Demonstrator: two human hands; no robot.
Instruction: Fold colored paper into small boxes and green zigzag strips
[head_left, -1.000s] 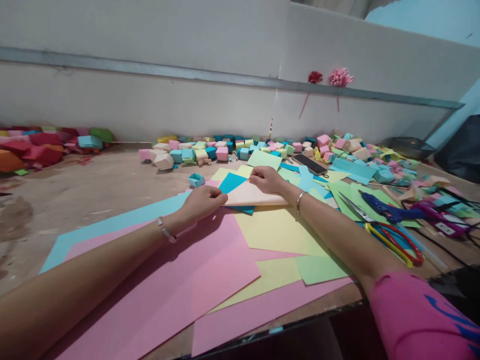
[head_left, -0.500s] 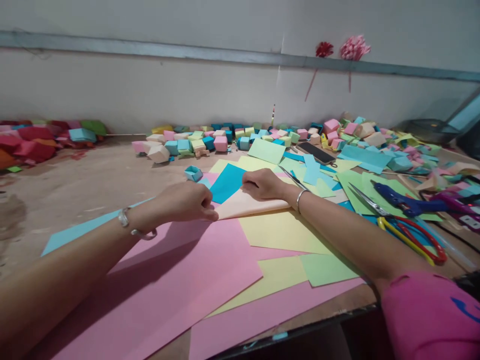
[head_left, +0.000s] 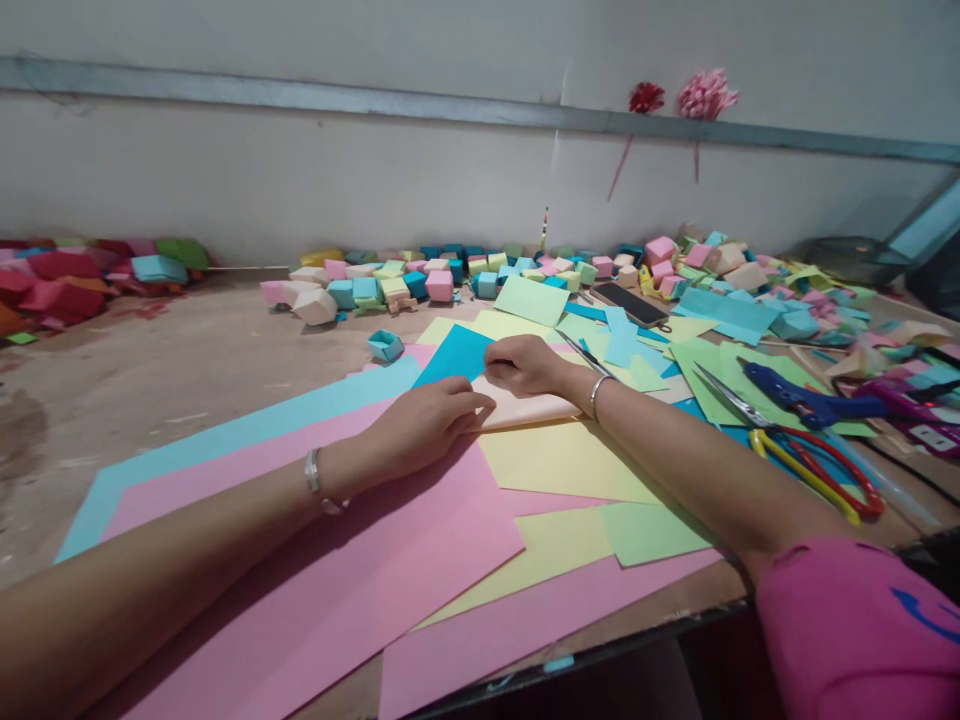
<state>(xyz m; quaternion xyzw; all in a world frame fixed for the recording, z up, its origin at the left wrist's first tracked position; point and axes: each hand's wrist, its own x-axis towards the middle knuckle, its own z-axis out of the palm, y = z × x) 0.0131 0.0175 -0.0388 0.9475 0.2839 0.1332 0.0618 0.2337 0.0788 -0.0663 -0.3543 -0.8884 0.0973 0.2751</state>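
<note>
A folded peach sheet of paper [head_left: 525,406] lies on the stacked coloured sheets, its folded edge facing me. My right hand [head_left: 525,364] is closed and presses down on its top side. At the left end of the fold, my left hand [head_left: 420,425] has its fingers drawn together with the tips on the peach paper; part of the sheet is hidden under them. Behind it, a dark blue sheet [head_left: 454,353] sticks out. Large pink sheets [head_left: 360,560] spread beneath my left arm, with a light blue sheet [head_left: 187,440] under them. A yellow sheet [head_left: 562,460] borders the fold in front.
To the right lie scissors [head_left: 795,450] with red and yellow handles, a blue glue gun [head_left: 795,390] and a phone [head_left: 630,303]. A small blue paper box [head_left: 385,346] sits behind my left hand. Several paper cubes [head_left: 439,286] line the wall.
My left hand has slid right along the folded edge of the peach paper, closer to my right hand. The right hand stays in place on the sheet.
</note>
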